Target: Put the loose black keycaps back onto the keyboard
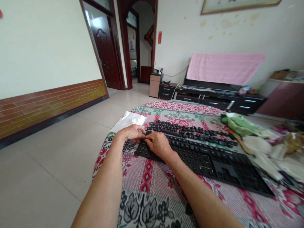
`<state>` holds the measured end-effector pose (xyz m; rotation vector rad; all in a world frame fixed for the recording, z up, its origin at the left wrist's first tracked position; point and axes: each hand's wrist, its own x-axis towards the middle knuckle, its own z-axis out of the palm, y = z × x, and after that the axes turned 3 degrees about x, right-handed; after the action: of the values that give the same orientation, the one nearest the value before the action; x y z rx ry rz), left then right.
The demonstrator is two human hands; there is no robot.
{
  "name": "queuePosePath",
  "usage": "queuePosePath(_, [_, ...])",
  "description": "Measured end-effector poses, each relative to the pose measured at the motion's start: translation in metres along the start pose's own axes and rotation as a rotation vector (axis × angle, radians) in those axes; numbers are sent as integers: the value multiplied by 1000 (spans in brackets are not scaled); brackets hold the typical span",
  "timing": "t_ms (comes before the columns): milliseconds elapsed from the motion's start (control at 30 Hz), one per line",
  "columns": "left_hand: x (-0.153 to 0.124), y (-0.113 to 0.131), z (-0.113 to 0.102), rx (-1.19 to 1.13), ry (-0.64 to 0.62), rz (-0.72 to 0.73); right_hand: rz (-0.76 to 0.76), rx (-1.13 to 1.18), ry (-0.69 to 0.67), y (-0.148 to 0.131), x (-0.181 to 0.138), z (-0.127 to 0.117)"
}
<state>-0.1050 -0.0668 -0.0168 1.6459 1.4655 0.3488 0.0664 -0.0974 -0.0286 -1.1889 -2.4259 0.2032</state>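
Note:
A black keyboard frame (213,161) with its keycaps off lies on a flower-patterned tablecloth (152,186). Behind it, several loose black keycaps (190,129) lie in rows. My left hand (131,132) rests at the frame's top left corner with its fingers curled. My right hand (159,144) lies on the frame's left end, fingers bent and pinched toward the left hand's fingertips. Something small and dark sits between the fingertips of both hands; I cannot make out what it is.
A white tissue (129,120) lies at the table's far left edge. Green and white cloths (239,125) are heaped on the right. Beyond the table stand a low black TV cabinet (220,98), a pink-draped screen (223,68) and an open doorway (140,44).

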Motion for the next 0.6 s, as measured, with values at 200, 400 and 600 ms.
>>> queuePosePath(200, [1, 2, 1, 74, 1, -28, 72, -30, -35, -5, 0, 2])
queuePosePath(400, [0, 2, 1, 88, -3, 2, 71, 4, -20, -4, -4, 3])
queuePosePath(600, [3, 3, 1, 123, 18, -34, 59, 14, 7, -4, -5, 0])
